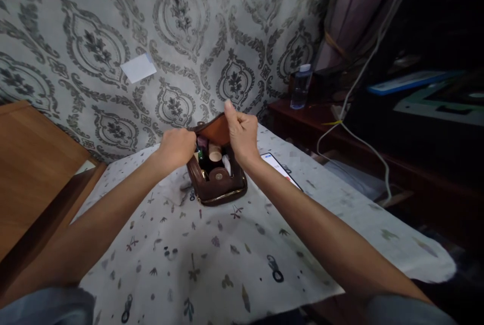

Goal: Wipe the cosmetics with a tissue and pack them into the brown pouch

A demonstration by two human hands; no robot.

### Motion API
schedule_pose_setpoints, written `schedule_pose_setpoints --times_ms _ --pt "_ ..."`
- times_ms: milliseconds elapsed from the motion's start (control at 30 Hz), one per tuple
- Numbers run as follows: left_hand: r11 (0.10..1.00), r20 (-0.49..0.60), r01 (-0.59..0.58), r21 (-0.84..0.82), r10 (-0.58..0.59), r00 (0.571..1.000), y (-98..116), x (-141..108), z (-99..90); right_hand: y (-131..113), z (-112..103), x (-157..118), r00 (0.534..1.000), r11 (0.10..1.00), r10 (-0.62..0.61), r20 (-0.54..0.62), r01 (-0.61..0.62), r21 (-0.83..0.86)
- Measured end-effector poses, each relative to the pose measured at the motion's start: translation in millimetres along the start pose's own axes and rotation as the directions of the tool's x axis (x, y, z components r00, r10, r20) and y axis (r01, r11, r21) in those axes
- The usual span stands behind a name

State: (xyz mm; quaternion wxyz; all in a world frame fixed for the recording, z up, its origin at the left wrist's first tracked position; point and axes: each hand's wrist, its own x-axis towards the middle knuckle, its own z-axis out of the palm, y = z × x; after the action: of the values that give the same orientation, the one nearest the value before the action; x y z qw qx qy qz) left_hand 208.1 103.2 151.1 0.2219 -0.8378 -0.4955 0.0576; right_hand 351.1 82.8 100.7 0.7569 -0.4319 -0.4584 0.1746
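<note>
A dark brown zippered bag [223, 194] stands on the printed cloth with its top opened. Its lid is raised, showing an orange-brown lining [218, 130]. My left hand [177, 148] is closed on the bag's left upper edge. On the other side, my right hand [242, 130] grips the right part of the raised lid, thumb pointing up. Inside the bag lie a beige cylindrical item [215, 153], a white item [227, 164], a green item [200, 155] and a round brown piece [218, 175]; their exact kinds are unclear.
A phone with a lit screen [278, 167] lies right of the bag, partly behind my right forearm. Crumpled pale cloth [174, 188] is at the bag's left. A clear bottle [301, 87] stands on the dark red furniture [282, 115]. A white cable [365, 136] hangs at right.
</note>
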Motion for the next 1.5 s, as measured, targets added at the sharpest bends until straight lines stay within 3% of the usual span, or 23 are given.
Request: schedule_pose_setpoints --times_ms 100,200,333,467,633,800,933,1033,1133,1500 --pt "0.999 0.045 0.012 -0.041 -0.010 0.999 -3.4 8.4 5.4 -0.6 2.8 9.7 1.000 0.999 -0.023 -0.005 0.023 0.027" --pt "0.957 0.082 0.031 -0.288 -0.007 0.997 -18.3 19.9 14.8 0.2 2.1 11.5 1.000 0.999 -0.023 0.003 0.023 0.042" --pt "0.718 0.130 0.071 -0.692 0.027 0.991 -39.5 28.6 28.3 2.6 -1.5 9.5 1.000 0.997 -0.014 -0.014 0.015 0.078" --pt "0.602 0.106 0.086 -0.794 -0.003 0.994 -42.4 26.2 35.0 2.3 -2.7 8.7 0.999 0.994 -0.034 0.014 0.033 0.105" --pt "0.637 0.050 -0.036 -0.770 0.116 0.992 -38.5 21.7 32.1 -2.2 -1.2 3.8 0.992 0.991 -0.099 0.079 0.091 0.100" --pt "0.635 0.059 0.005 -0.772 0.063 0.996 -39.4 16.5 32.9 -4.1 -6.2 -12.2 0.987 0.993 -0.097 0.129 0.087 0.085" --pt "0.716 -0.026 -0.098 -0.691 0.111 0.993 -34.2 11.0 36.1 -4.1 -17.7 -32.6 0.963 0.993 -0.118 0.243 0.114 0.028" --pt "0.782 -0.097 -0.133 -0.610 0.093 0.991 -31.9 6.4 35.8 0.8 -25.7 -45.1 0.935 0.971 -0.200 0.294 0.229 -0.068" --pt "0.812 -0.103 -0.132 -0.568 0.089 0.991 -33.1 4.3 35.1 10.4 -31.0 -53.0 0.912 0.937 -0.274 0.306 0.325 -0.129" --pt "0.813 -0.125 -0.188 -0.551 0.142 0.982 -36.3 9.4 44.7 27.9 -34.8 -65.0 0.917 0.941 -0.280 0.283 0.321 -0.110"
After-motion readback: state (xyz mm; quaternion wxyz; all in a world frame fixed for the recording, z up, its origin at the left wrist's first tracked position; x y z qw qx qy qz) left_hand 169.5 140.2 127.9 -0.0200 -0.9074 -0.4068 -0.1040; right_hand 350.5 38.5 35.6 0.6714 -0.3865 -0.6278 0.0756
